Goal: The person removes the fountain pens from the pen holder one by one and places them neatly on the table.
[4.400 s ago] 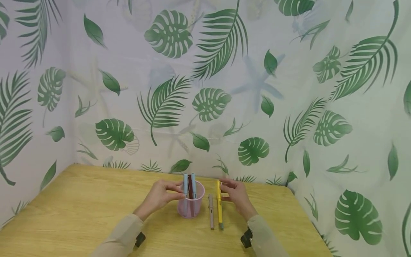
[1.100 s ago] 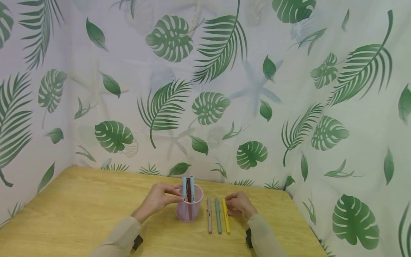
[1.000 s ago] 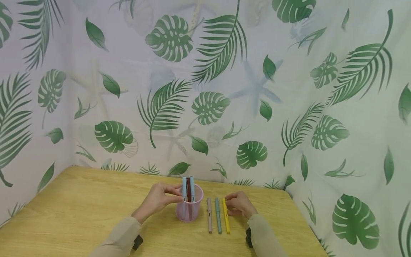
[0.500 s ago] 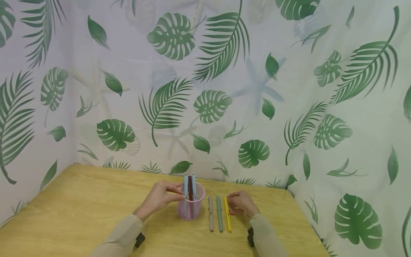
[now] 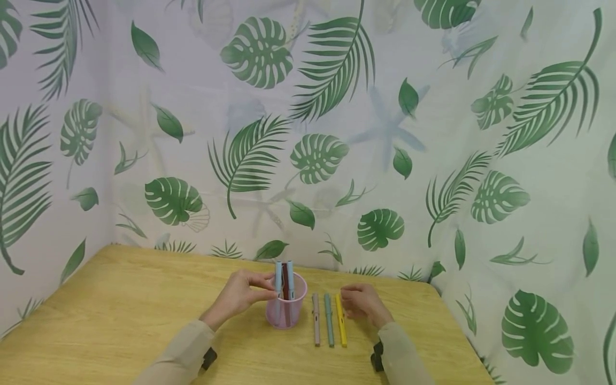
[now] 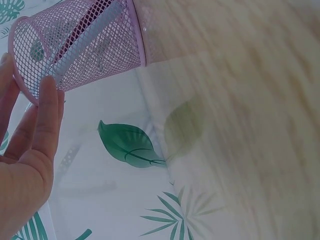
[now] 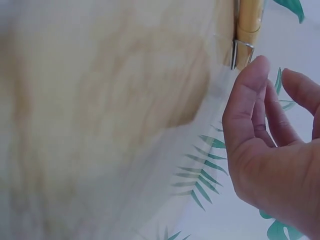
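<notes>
My left hand (image 5: 238, 294) holds the rim of a pink mesh pen cup (image 5: 299, 309), thumb and fingers spread across its left side. Two light blue pens (image 5: 291, 280) and a dark brown pen (image 5: 285, 279) stand in the cup. To its right a greyish-pink pen (image 5: 316, 321), a green pen (image 5: 329, 321) and a yellow pen (image 5: 341, 321) lie side by side. My right hand (image 5: 364, 302) is just right of the yellow pen's far end, fingers loosely bent and holding nothing. In the right wrist view the yellow pen's clip (image 7: 243, 47) shows close to the fingertips.
Everything rests on a wood-grain table (image 5: 159, 299). A leaf-patterned curtain (image 5: 308, 107) hangs behind the table and along both sides. A dark wrist camera (image 5: 209, 358) sits at each cuff.
Earlier my right hand held the yellow pen, which overlapped the green one; now it lies apart on the right of the row. The right hand has let go and drawn slightly right. The left hand stays.
</notes>
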`<move>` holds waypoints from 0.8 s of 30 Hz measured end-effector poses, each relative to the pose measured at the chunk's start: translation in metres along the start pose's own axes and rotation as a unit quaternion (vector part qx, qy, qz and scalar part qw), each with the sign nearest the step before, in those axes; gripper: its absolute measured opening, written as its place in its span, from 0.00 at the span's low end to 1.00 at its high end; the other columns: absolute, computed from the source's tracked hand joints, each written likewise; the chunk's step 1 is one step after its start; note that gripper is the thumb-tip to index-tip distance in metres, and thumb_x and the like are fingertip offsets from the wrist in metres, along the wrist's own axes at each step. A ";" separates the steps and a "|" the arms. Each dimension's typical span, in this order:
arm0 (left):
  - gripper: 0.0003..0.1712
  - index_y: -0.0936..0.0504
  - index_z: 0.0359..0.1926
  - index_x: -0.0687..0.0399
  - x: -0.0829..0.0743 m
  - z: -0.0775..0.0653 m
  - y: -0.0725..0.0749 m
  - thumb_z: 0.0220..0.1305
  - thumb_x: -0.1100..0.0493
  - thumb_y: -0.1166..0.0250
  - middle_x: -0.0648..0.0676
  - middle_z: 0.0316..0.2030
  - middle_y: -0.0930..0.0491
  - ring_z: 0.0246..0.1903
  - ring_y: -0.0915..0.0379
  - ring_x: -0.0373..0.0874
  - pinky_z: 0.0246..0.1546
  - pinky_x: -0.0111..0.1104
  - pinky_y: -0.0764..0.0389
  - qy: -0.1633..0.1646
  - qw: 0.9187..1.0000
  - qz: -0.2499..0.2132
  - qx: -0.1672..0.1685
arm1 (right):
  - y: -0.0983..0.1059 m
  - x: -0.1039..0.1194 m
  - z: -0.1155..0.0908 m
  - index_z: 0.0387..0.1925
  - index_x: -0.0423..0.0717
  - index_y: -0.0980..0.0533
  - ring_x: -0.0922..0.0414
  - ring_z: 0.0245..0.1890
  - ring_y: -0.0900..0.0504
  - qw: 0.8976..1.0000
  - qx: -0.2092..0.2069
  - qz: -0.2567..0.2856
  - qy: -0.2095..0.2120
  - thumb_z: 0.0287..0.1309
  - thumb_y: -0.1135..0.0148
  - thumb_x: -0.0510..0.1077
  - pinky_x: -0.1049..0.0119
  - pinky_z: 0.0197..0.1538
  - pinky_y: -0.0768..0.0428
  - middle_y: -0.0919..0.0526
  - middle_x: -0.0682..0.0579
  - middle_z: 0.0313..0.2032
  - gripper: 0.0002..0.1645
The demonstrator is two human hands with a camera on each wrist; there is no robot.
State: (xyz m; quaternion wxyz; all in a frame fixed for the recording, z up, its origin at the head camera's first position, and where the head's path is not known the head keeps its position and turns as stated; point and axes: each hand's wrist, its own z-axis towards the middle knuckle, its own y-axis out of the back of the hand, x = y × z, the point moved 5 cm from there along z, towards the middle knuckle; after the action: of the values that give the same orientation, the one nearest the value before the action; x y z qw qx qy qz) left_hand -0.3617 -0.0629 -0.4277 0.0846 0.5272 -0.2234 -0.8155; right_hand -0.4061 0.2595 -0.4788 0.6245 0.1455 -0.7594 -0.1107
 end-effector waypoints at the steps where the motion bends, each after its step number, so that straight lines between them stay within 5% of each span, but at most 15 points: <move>1: 0.07 0.10 0.31 0.49 0.000 0.000 0.000 0.52 0.53 0.24 0.56 0.53 0.17 0.54 0.20 0.56 0.53 0.49 0.21 -0.001 1.000 -0.001 -0.001 | 0.000 0.001 0.000 0.59 0.31 0.27 0.58 0.27 0.22 1.000 -0.001 -0.001 0.004 0.67 0.43 0.42 0.65 0.30 0.19 0.18 0.44 0.38 0.23; 10: 0.05 0.10 0.30 0.48 0.001 -0.001 0.000 0.51 0.54 0.24 0.56 0.52 0.17 0.54 0.20 0.56 0.53 0.49 0.21 -0.002 1.000 -0.005 0.001 | -0.004 0.009 -0.004 0.54 0.32 0.23 0.57 0.34 0.16 0.999 -0.017 -0.013 0.046 0.66 0.39 0.43 0.64 0.35 0.16 0.14 0.43 0.43 0.21; 24: 0.08 0.10 0.32 0.54 0.001 -0.001 -0.002 0.52 0.56 0.24 0.58 0.53 0.18 0.54 0.20 0.58 0.51 0.51 0.20 -0.010 1.000 -0.020 0.005 | -0.042 0.043 -0.014 0.58 0.31 0.27 0.56 0.41 0.18 0.989 0.094 0.031 0.109 0.69 0.42 0.45 0.62 0.42 0.17 0.16 0.42 0.45 0.25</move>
State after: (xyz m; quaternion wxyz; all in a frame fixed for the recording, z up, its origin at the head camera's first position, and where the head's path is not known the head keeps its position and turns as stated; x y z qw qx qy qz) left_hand -0.3613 -0.0618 -0.4293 0.0632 0.5240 -0.2172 -0.8211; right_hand -0.3966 0.2055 -0.4516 0.6899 0.1913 -0.6981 -0.0032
